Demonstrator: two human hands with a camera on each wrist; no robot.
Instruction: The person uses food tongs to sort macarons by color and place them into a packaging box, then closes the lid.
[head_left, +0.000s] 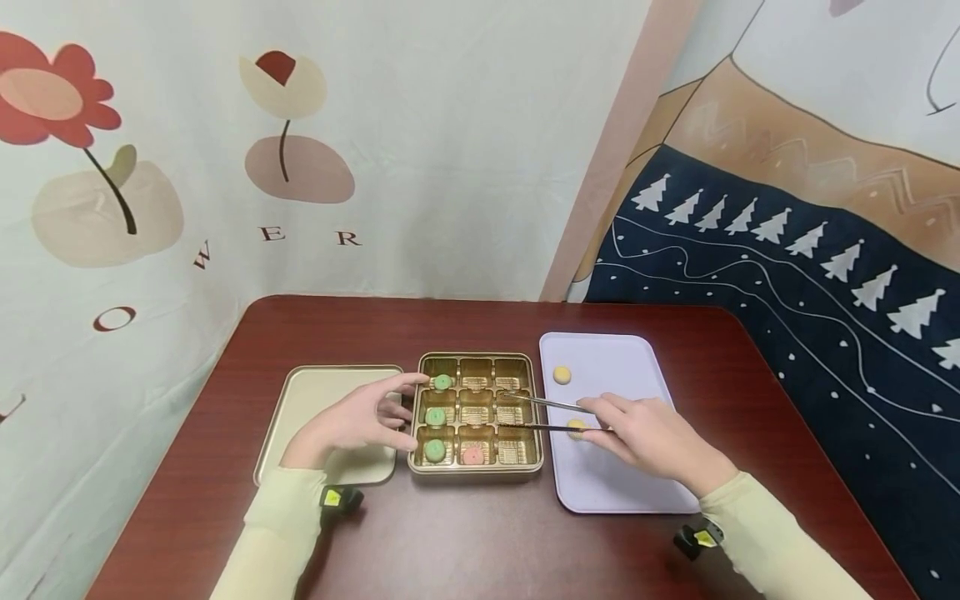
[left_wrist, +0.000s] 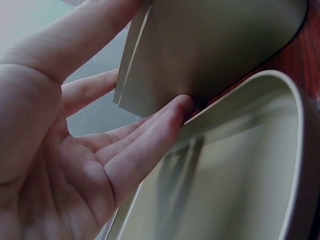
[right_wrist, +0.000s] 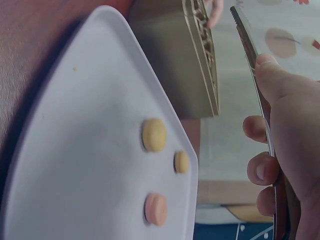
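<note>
A gold tin (head_left: 476,472) with a divided insert stands mid-table. Green macarons (head_left: 435,451) fill its left column, and a pink macaron (head_left: 472,455) sits in the front middle compartment. My left hand (head_left: 352,421) reaches along the tin's left side, thumb and fingers spread, fingertips at its wall (left_wrist: 200,55). In my right hand (head_left: 648,433) I hold metal tongs (head_left: 551,403), their arms apart and tips over the tin's right column with nothing between them. Two yellow macarons (right_wrist: 154,135) and a pink-orange macaron (right_wrist: 156,209) lie on the lilac tray (right_wrist: 65,135) below that hand.
Left of the tin lies a shallow beige tray (head_left: 307,400), partly under my left hand and close to the tin. The lilac tray is near the tin's right side. Printed fabric (head_left: 450,167) hangs behind the reddish-brown table (head_left: 480,533).
</note>
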